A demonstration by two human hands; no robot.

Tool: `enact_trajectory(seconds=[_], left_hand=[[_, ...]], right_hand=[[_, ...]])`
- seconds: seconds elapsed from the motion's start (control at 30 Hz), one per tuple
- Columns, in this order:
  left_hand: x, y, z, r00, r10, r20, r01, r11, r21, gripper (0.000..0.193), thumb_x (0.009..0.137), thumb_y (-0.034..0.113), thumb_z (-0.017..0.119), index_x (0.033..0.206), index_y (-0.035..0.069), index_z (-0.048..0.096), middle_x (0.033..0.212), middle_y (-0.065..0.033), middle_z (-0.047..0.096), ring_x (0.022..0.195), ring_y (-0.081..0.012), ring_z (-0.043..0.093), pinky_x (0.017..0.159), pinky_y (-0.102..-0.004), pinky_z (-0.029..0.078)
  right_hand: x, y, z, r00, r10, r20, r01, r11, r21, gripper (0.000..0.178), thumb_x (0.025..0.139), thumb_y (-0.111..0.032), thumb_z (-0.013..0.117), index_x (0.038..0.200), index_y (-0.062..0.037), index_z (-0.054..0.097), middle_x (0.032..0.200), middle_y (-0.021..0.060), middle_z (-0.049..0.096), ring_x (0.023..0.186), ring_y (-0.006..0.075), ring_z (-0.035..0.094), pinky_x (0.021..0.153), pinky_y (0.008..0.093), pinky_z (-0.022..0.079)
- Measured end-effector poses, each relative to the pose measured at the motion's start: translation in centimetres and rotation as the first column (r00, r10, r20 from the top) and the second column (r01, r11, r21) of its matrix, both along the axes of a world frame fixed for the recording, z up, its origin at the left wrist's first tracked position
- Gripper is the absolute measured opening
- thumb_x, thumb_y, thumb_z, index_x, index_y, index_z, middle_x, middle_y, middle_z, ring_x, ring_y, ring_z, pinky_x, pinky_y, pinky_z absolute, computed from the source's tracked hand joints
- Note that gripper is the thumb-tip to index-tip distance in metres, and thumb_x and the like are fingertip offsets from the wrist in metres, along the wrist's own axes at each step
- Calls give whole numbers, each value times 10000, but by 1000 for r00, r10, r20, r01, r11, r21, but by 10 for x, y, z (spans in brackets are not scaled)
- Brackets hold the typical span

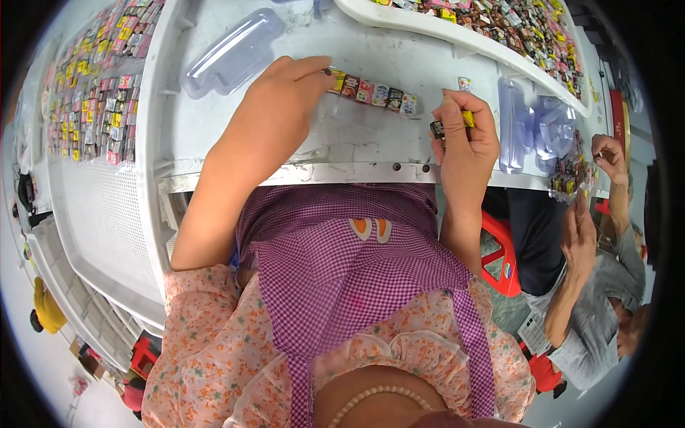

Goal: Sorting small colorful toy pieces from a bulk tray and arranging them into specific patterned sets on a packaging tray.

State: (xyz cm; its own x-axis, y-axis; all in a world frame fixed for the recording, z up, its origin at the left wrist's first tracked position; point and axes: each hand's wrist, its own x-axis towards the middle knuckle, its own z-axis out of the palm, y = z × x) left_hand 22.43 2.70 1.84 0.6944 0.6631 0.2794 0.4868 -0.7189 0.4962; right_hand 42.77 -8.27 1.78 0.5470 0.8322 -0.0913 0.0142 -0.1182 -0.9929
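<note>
Head view: we have a row of wrapped pieces (364, 92) lined up on the tabletop (349, 146), our left hand (285, 89) at its left end, grip hidden. Our right hand (467, 135) pinches black and yellow pieces (468, 119) not yet in line. Packed rows (93, 114) look done; many loose pieces (514, 36) seem left.

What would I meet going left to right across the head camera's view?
White perforated tray, clear plastic tray, left hand, row of small wrapped packets, right hand, other clear plastic trays, co-worker's raised hand.
</note>
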Motion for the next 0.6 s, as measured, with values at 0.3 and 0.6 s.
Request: enact_trajectory(seconds=[0.3,0.6], left_hand=[[-1,15,0,997,-72,-38,73,997,22,300,750,-47,583,1034,9,657,1058,-80,646,991,-280,554,865,-350,487],[-6,19,-10,990,-139,16,135,983,128,250,748,13,648,997,3,653,1046,-75,626,1005,-259,559,857,-341,495]], right_hand=[[0,2,12,996,-3,-93,-12,987,-162,212,965,-259,558,1063,-75,595,846,-2,591,588,5,441,460,130,346],[7,0,1,652,191,-733,-135,982,136,297,997,-297,477,1070,-21,560,872,86,567,585,73,463,383,140,291]])
